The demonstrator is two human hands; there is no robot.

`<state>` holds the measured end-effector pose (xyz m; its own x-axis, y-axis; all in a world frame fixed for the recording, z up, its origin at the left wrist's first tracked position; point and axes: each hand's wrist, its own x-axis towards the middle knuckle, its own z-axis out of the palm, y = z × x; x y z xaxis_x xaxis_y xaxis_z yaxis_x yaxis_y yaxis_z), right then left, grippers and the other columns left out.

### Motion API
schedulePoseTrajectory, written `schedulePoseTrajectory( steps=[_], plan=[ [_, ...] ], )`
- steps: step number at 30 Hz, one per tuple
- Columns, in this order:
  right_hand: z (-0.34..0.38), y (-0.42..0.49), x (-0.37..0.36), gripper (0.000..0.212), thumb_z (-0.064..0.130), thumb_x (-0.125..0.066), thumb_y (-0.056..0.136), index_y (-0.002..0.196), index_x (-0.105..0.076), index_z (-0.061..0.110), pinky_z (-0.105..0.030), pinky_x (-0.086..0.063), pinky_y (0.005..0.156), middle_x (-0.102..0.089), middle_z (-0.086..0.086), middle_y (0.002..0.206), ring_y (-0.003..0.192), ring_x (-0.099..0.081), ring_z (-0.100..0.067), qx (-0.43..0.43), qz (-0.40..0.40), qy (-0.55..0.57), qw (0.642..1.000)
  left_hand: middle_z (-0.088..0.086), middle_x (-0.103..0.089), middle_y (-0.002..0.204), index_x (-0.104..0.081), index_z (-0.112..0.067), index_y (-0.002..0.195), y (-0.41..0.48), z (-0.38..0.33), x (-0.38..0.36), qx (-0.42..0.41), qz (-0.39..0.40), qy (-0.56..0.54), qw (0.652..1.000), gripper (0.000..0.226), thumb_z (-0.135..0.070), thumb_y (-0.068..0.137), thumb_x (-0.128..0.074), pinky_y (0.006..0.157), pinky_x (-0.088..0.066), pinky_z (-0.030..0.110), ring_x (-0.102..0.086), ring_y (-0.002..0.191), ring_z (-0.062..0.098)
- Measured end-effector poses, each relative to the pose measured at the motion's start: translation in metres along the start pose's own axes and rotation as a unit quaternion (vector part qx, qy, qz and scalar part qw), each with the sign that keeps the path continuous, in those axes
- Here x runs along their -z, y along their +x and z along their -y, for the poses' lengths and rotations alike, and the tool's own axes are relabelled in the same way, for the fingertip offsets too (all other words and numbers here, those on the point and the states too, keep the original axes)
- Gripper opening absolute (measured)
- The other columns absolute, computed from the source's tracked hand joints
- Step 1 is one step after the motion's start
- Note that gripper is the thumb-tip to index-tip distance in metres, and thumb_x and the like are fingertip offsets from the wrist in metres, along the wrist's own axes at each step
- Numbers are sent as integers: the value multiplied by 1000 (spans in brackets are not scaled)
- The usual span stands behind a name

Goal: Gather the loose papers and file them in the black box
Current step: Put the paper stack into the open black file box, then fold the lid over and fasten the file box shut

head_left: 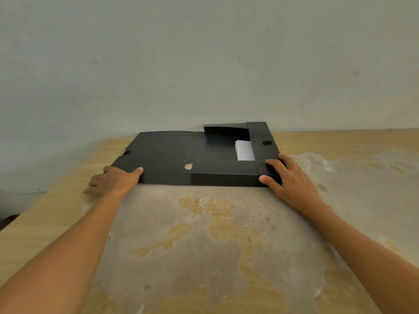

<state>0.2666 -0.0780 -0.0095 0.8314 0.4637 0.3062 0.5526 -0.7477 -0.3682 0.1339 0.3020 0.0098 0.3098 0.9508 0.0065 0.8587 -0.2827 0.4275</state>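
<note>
Worn, patchy wooden tabletop (204, 245) against pale wall. Flat black cardboard file box (222, 159) lying open at far edge, lid flap spread leftward. White papers (244, 150) inside right compartment. Left hand (113, 181) pressing flap corner, fingers loose. Right hand (288, 175) clamped on box's near right corner.

A worn wooden table (226, 245) fills the view below and between the hands, its pale grain showing beyond either hand and a large greyish, scuffed patch (181, 257) spreading across the middle, broken by yellowish blotches (217, 214). Beyond the hands rises a plain pale wall (204, 53), marked by a few faint smudges.
</note>
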Motion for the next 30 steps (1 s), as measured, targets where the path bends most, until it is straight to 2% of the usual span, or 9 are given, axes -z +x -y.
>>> schedulePoseTrajectory(
  steps=[10, 13, 15, 18, 21, 24, 26, 28, 30],
  plan=[
    [1, 1, 0, 77, 69, -33, 79, 140, -40, 23, -46, -41, 103, -28, -10, 153, 135, -37, -31, -11, 10, 10, 1000, 25, -47, 134, -37, -4, 132, 10, 13, 12, 2, 7, -2, 1000, 101, -78, 65, -58, 101, -32, 50, -42, 124, 43],
    [0, 1, 0, 71, 64, -38, 82, 141, -40, 23, -46, -40, 104, -27, -10, 154, 136, -35, -31, -15, 12, 11, 1000, 27, -43, 137, -37, -4, 134, 10, 12, 13, 2, -3, -1, 1000, 99, -72, 67, -63, 104, -27, 52, -39, 126, 43],
    [0, 1, 0, 71, 64, -39, 82, 141, -40, 23, -45, -40, 105, -27, -10, 154, 137, -34, -31, -15, 12, 14, 1000, 28, -42, 135, -38, -3, 131, 9, 10, 16, 25, -31, -66, 997, 90, -59, 69, -71, 101, -31, 52, -39, 124, 43],
    [0, 1, 0, 67, 61, -43, 85, 140, -41, 23, -45, -40, 105, -28, -10, 153, 137, -34, -31, -15, 8, 17, 1000, 23, -37, 139, -38, -4, 130, 6, 9, 22, 57, -85, -288, 952, 59, -17, 81, -68, 97, -41, 47, -43, 120, 41],
    [-1, 1, -1, 64, 57, -47, 87, 140, -42, 22, -44, -39, 105, -29, -10, 153, 137, -34, -30, -10, 1, 19, 1000, 16, -32, 141, -34, -5, 134, -1, 5, 27, 23, -128, -469, 874, 59, 9, 79, -52, 80, -43, 25, -50, 105, 29],
    [-1, 1, -1, 64, 58, -47, 86, 139, -42, 22, -45, -40, 105, -29, -10, 152, 136, -36, -30, -11, 0, 23, 1000, 7, -45, 122, -26, -12, 142, -8, -10, 36, 29, -136, -571, 809, 72, 12, 78, -49, 76, -46, 20, -52, 90, 17],
    [-1, 1, -1, 66, 60, -46, 85, 139, -42, 23, -45, -41, 104, -29, -9, 152, 135, -36, -30, -11, 0, 26, 1000, 4, -55, 107, -34, -9, 140, -13, -22, 42, 33, -140, -604, 784, 65, 8, 79, -51, 77, -49, 21, -58, 86, 15],
    [-2, 1, -1, 67, 62, -45, 84, 139, -42, 23, -44, -41, 104, -29, -8, 152, 135, -36, -29, -12, 0, 27, 1000, 9, -66, 105, -55, -3, 123, -16, -34, 44, 9, -157, -593, 790, 44, 2, 79, -53, 74, -52, 23, -64, 86, 19],
    [-2, 1, -1, 69, 64, -43, 83, 138, -42, 23, -43, -42, 103, -30, -8, 152, 135, -37, -29, -10, 0, 29, 1000, 17, -70, 103, -64, 3, 106, -22, -47, 43, -29, -176, -570, 802, 30, -2, 78, -53, 71, -53, 29, -63, 79, 21]
  ],
)
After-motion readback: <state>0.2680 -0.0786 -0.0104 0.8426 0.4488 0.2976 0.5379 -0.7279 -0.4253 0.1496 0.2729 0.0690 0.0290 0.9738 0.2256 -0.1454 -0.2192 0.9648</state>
